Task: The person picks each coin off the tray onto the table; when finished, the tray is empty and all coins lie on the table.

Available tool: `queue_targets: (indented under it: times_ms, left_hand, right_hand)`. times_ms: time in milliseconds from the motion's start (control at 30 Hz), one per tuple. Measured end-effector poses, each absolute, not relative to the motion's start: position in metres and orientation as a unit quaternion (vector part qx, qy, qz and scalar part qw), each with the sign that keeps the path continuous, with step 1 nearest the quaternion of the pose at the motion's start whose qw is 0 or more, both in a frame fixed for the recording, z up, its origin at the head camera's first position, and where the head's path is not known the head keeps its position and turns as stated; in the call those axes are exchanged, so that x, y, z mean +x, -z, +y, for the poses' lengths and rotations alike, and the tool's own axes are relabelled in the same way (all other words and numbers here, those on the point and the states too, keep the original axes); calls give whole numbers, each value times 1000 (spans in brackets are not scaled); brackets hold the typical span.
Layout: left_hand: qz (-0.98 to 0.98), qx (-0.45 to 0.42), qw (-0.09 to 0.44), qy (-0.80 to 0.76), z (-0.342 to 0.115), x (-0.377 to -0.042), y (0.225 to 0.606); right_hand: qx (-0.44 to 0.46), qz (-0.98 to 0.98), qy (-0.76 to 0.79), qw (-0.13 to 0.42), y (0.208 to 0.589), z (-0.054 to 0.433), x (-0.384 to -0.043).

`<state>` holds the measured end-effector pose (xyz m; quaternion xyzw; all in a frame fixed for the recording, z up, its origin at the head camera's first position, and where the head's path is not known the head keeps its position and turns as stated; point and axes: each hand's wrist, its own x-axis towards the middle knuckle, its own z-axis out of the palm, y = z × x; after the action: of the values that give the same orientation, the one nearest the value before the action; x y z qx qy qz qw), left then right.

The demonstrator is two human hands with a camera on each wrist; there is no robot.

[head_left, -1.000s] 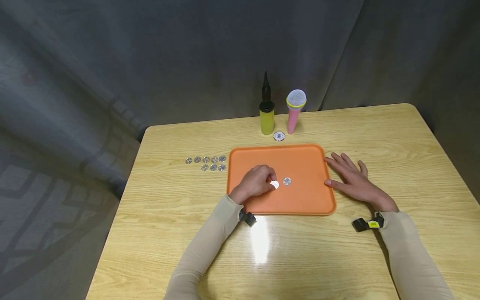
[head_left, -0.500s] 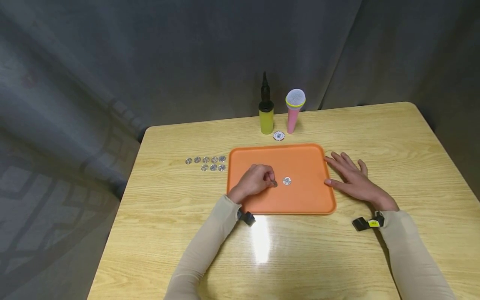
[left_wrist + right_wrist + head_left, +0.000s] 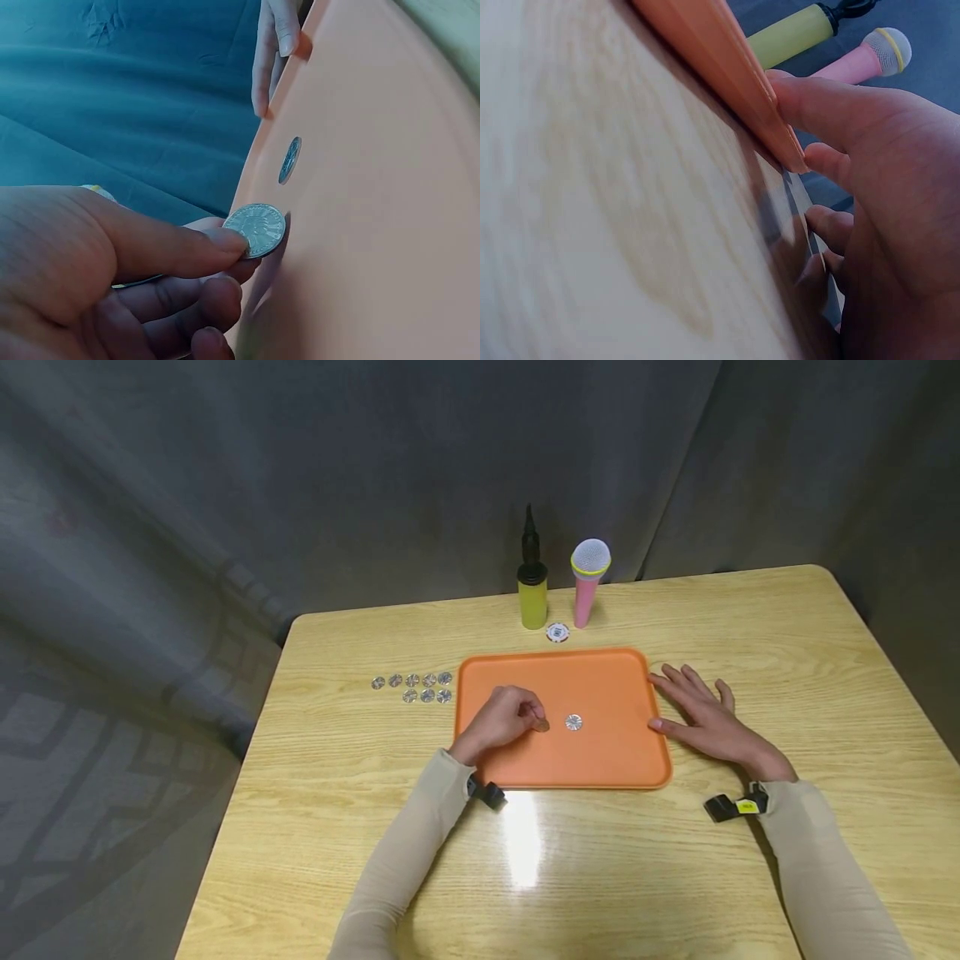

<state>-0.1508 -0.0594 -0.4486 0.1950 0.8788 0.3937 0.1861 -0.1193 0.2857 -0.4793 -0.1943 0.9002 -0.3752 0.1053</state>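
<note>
Between thumb and fingers, my left hand [image 3: 504,718] pinches a silver coin [image 3: 259,229] just above the orange tray [image 3: 600,764]. A second coin [image 3: 573,722] lies on the tray, to the right of the pinched one. At the tray's right edge, my right hand [image 3: 701,718] has its fingers spread, with thumb and fingertip touching the rim. In the right wrist view the thumb [image 3: 810,105] rests against the tray's rim, and nothing is gripped.
Left of the tray, several coins [image 3: 427,696] lie in two rows on the wooden table [image 3: 337,810]. Behind it stand a yellow hand pump [image 3: 533,602] with a black top and a pink microphone [image 3: 587,597]. A poker chip [image 3: 557,632] lies in front of them.
My left hand has drawn slightly left with the pinched coin, which has turned from bright to dark in the head view. The right hand stays at the rim.
</note>
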Motion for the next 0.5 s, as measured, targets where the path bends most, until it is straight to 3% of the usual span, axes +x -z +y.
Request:
queue_targets:
  times_ms: [500]
  left_hand:
    - [883, 155, 169, -410, -73, -157, 442]
  right_hand:
    - [-193, 901, 374, 104, 479, 285, -119]
